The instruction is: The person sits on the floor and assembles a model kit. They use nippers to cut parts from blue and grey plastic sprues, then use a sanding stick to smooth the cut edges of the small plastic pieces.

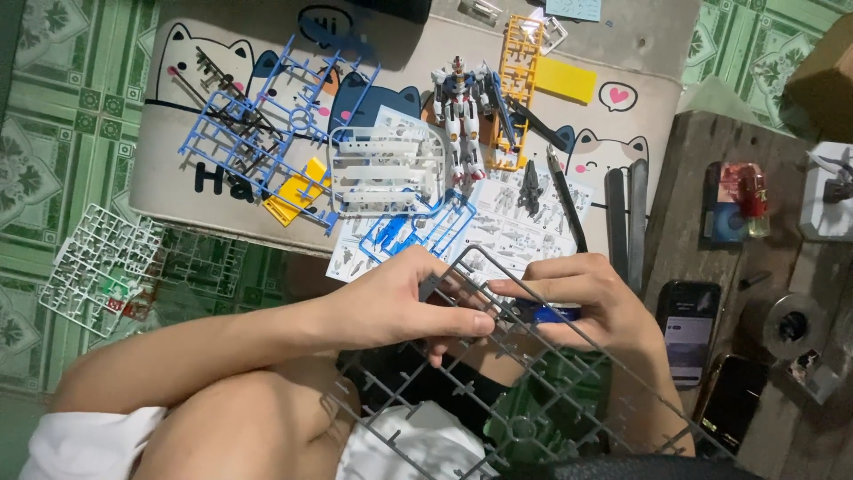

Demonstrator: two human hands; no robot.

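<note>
I see my left hand (391, 307) and right hand (577, 298) with fingers closed on a grey parts frame (498, 391), the right also gripping a blue-handled tool (546, 312).

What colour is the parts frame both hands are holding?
Dark grey. The parts frame shows best in the head view, held by the left hand and right hand.

Left hand (391, 307) reaching in from the left on a bare forearm, fingers curled, thumb extended; right hand (582, 298) opposite, fingers bent inward, fingertips nearly meeting, both over bare knees.
</note>
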